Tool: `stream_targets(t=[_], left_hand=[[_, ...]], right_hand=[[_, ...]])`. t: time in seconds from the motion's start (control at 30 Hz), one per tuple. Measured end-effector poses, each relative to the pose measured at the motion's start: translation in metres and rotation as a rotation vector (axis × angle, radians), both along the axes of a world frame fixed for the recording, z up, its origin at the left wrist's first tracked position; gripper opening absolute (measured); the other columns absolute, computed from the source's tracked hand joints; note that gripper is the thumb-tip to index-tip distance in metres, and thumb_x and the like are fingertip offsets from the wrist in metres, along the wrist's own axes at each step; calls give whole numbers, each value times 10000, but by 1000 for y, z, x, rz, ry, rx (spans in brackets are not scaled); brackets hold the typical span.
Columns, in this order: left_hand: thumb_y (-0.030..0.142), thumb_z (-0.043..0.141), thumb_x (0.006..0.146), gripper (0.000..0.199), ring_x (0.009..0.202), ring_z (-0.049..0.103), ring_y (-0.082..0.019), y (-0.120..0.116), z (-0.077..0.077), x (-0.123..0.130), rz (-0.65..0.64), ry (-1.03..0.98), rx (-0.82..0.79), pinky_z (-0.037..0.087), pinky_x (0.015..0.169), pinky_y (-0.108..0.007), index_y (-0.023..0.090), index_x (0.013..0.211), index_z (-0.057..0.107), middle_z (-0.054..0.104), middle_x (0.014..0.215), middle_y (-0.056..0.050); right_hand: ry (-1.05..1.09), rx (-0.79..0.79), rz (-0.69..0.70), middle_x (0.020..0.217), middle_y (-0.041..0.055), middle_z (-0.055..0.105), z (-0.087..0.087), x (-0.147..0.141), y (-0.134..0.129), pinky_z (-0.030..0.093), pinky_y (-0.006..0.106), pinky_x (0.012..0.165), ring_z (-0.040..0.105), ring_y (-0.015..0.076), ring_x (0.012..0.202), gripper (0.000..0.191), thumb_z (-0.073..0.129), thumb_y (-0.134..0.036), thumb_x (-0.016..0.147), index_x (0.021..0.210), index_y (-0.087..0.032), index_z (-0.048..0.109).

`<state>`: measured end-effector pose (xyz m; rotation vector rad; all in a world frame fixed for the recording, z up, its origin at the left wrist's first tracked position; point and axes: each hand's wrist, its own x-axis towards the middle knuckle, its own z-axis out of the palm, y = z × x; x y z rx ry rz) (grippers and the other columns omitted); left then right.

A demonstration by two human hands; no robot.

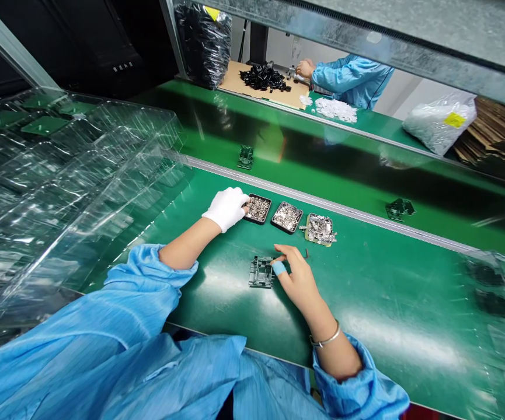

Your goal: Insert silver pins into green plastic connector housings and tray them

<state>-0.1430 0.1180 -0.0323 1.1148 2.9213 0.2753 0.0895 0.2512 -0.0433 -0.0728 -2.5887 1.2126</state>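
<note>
My left hand (pixel 227 208), in a white glove, reaches to the left edge of a black tray of small metal parts (pixel 258 209); its fingers look closed at the tips, and anything between them is too small to make out. Beside that tray sit a second tray of small parts (pixel 286 217) and a third holding flat metal pieces (pixel 319 228). My right hand (pixel 293 274), with blue tape on a finger, is at the right edge of a circuit board assembly (pixel 261 272) lying on the green table. Its fingers are apart.
Clear plastic trays (pixel 72 175) fill the left side. Circuit boards lie on the green belt (pixel 340 186) beyond the metal rail. Across it, a person in blue sleeves (pixel 352 76) works near black parts (pixel 264 77). More plastic trays (pixel 501 303) stand at the right.
</note>
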Motion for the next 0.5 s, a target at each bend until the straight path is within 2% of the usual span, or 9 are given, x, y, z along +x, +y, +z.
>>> stream_targets(t=[0.1,0.2,0.33,0.5], left_hand=[[263,479,841,269,963,578,-288,4,-1,2,4,14,-42,456,772,-357,174,953,706,623,967,-130],[280,440,868,269,913,585,-263,4,-2,0,15,3,9,450,755,-343,172,892,685,621,922,-114],[271,470,826,179,833,565,-219,-1,-1,-3,16,-119,333,434,748,-322,169,752,597,607,827,-73],[332,516,752,164,655,522,-156,-2,-3,-1,84,-529,783,406,625,-276,176,704,498,554,676,-9]], right_hand=[[-10,-9,0,1138,119,613,0,0,0,541,356,805,665,187,880,323,478,-227,895,1210,-204,548],[-21,-17,0,1138,126,610,1,0,0,543,355,793,670,190,883,318,473,-237,898,1204,-188,547],[-19,-7,10,1136,128,612,1,0,0,545,360,791,669,192,881,318,468,-242,901,1204,-184,547],[-3,-5,-3,1143,115,617,0,-1,0,545,354,800,666,186,873,325,478,-222,893,1211,-211,548]])
